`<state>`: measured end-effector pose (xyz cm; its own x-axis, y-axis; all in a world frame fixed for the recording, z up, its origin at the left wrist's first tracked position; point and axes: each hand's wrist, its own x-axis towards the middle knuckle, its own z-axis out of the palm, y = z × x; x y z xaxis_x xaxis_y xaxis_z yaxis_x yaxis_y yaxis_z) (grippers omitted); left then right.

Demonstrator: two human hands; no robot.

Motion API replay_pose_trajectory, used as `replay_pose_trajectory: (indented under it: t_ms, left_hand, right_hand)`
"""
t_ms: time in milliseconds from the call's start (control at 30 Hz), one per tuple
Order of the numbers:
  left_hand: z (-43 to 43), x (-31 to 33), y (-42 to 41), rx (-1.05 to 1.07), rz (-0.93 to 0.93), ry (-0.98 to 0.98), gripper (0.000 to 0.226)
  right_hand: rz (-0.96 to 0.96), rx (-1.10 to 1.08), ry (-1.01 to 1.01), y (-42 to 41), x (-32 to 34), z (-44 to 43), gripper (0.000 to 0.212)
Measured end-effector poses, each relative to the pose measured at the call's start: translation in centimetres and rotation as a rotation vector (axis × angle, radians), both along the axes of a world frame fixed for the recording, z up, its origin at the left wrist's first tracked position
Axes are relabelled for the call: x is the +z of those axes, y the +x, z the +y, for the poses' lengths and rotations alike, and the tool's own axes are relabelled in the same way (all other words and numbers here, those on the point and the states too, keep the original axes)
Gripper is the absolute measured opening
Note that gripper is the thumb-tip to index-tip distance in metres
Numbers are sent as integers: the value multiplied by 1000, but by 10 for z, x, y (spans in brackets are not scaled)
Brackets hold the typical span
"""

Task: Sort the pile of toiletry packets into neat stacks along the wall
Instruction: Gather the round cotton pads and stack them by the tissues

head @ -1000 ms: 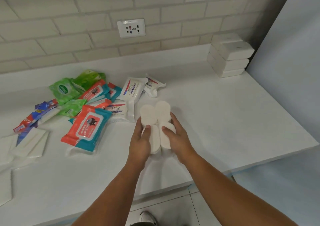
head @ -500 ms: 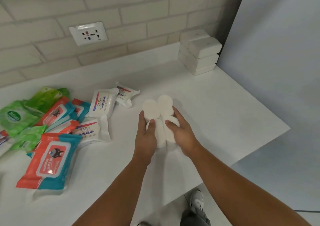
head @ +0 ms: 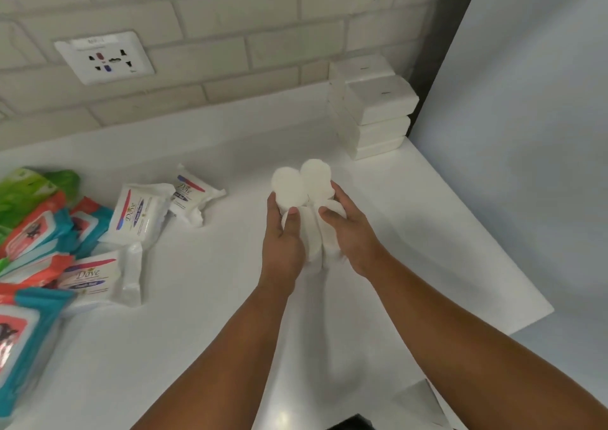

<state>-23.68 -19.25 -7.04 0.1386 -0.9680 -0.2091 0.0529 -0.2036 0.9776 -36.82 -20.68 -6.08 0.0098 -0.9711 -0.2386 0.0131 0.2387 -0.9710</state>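
Head view: both hands w/ a bundle of round white pad packets (head: 306, 212), held just above white countertop (head: 204, 314), centre of frame.
Change vs 0.5 s ago: bundle + hands sit closer to the stack of white rectangular soap bars (head: 371, 107); grip same, fingers in same spots. Socket and pile slid left in frame, so camera turned right.
Left hand (head: 283, 242): fingers curled round left side of bundle, thumb on top, gripping.
Right hand (head: 348, 232): fingers wrapped on right side of bundle, gripping.
Bundle: ~4 round packets, two upper discs face camera; near soap-bar stack, on its front-left, not touching it.
Soap-bar stack: at brick wall, in corner by grey panel (head: 526, 133).
Pile: white Dove wipe packets (head: 138, 215) well left of stack; red-and-teal wipe packs (head: 29, 340) and green wipe packs (head: 23, 192) further left, loose, overlapping.
Surface: white, smooth, glossy near front edge.
Room: cream brick-tile wall (head: 230, 18); white wall socket (head: 105, 57) left of stack, above counter.
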Motion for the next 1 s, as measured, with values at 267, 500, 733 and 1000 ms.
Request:
replay_pose_trajectory:
  t_ms: [267, 500, 733, 1000]
  left_hand:
    - [-66, -1, -27, 80, 3, -34, 42]
    - [-125, -4, -34, 96, 24, -8, 50]
    - [-176, -10, -31, 110, 61, -47, 53]
    - [-209, -11, -26, 104, 70, -68, 47]
  right_hand:
    - [17, 45, 2, -23, -7, -75, 58]
    - [46, 60, 0, -27, -6, -136, 59]
    - [54, 46, -17, -20, -10, -187, 59]
    - [68, 27, -29, -13, -10, -215, 47]
